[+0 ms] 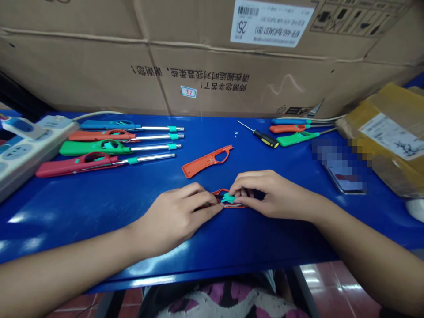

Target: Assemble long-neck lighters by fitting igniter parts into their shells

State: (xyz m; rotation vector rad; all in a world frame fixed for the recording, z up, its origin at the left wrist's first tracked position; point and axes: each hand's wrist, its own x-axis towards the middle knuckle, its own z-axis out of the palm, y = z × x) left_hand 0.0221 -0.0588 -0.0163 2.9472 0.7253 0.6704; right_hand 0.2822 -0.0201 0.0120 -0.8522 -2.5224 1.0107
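An opened orange lighter half [239, 206] lies on the blue table, partly hidden by my fingers. My left hand [185, 214] is closed around its left part. With thumb and fingertips, my right hand [261, 194] pinches a small green plastic trigger piece [228, 198] in the middle of that half. Just beyond my hands lies the other orange casing half [208, 161], its hollow inside facing up and its finger loop at the right.
Several long-necked lighters [96, 147] lie in a row at the left, beside a white power strip [33, 145]. A screwdriver [261, 136], more lighters [294, 138], a phone [344, 170] and a taped box [387, 132] are at the right. A large carton [198, 57] stands along the back.
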